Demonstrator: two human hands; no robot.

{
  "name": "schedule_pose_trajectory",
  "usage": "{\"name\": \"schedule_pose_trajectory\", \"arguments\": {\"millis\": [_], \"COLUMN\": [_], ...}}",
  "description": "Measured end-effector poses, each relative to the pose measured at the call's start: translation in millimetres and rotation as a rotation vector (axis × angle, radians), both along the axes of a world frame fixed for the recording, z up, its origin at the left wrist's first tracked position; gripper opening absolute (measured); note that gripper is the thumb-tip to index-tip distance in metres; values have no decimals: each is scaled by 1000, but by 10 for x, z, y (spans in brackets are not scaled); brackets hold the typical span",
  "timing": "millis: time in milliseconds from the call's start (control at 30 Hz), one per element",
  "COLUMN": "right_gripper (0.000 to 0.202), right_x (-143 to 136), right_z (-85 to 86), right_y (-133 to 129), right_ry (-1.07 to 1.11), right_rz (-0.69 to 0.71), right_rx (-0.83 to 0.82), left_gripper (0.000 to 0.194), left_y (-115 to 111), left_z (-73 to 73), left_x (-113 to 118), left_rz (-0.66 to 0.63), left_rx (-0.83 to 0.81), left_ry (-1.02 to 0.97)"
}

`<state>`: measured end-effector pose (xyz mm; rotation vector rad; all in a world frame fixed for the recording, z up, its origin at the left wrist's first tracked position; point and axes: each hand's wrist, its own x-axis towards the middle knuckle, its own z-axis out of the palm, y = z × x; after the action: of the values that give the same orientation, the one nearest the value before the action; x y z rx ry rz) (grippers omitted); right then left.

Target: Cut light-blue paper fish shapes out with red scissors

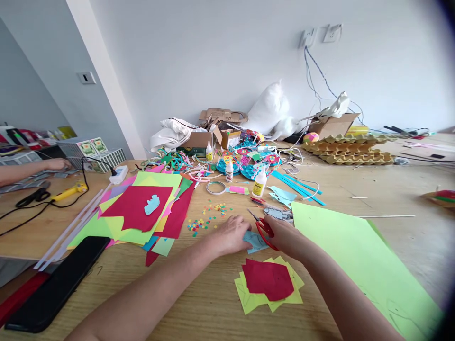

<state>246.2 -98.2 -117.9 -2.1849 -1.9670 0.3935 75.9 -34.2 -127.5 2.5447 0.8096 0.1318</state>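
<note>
My left hand [232, 235] has its fingers closed on the edge of a light blue paper piece [256, 242] with drawn lines. In my right hand [284, 233] is a pair of red-handled scissors [265, 229], blades pointing up and left, above the paper. Part of the paper is hidden behind my left fingers. Closer to me lies a small stack of cut paper, with a dark red piece [268, 279] over yellow-green ones [245, 299]. Beyond my right hand a grey paper cutout [277, 214] touches the edge of a large light green sheet [341, 241].
Coloured sheets [138, 206] with a blue cutout [152, 204] lie left, near a black phone [60, 284]. Confetti [199, 225], a tape roll [215, 188] and a glue bottle [259, 183] lie ahead. Egg trays [350, 150] stand back right. Another person's hand [59, 164] is far left.
</note>
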Motion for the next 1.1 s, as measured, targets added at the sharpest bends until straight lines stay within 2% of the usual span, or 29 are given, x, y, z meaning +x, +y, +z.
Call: {"name": "schedule_pose_trajectory", "arguments": {"millis": [33, 200, 300, 400, 467, 533, 600, 667, 800, 967, 1100], "right_gripper": [8, 17, 12, 20, 25, 27, 25, 25, 24, 27, 27], "right_x": [-2, -48, -78, -127, -194, -288, -384, -458, -503, -505, -518], "right_z": [-1, 126, 273, 369, 389, 390, 393, 408, 454, 442, 427], "right_y": [8, 34, -2, -53, -74, -87, -103, -126, -166, -169, -193], "right_ry": [23, 198, 340, 535, 692, 825, 919, 985, 1069, 1118, 1114], "right_rz": [-14, -144, -285, -380, -342, -269, -211, -189, -184, -183, -147], "right_rx": [22, 217, 459, 649, 680, 660, 635, 626, 631, 626, 606], "left_gripper": [26, 9, 7, 8, 13, 24, 28, 27, 25, 19, 19], "left_y": [-4, 74, 166, 173, 103, -6, -118, -202, -251, -170, -111], "left_z": [-5, 40, 162, 315, 402, 464, 505, 536, 573, 560, 595], "left_x": [1, -20, -94, -160, -169, -150, -122, -102, -111, -174, -219], "left_rz": [22, 163, 274, 347, 362, 346, 301, 260, 238, 123, 83], "left_rx": [-21, -206, -310, -401, -487, -805, -977, -1042, -1006, -664, -540], "left_ry": [-26, -195, -369, -563, -692, -959, -1042, -1064, -1023, -824, -774]}}
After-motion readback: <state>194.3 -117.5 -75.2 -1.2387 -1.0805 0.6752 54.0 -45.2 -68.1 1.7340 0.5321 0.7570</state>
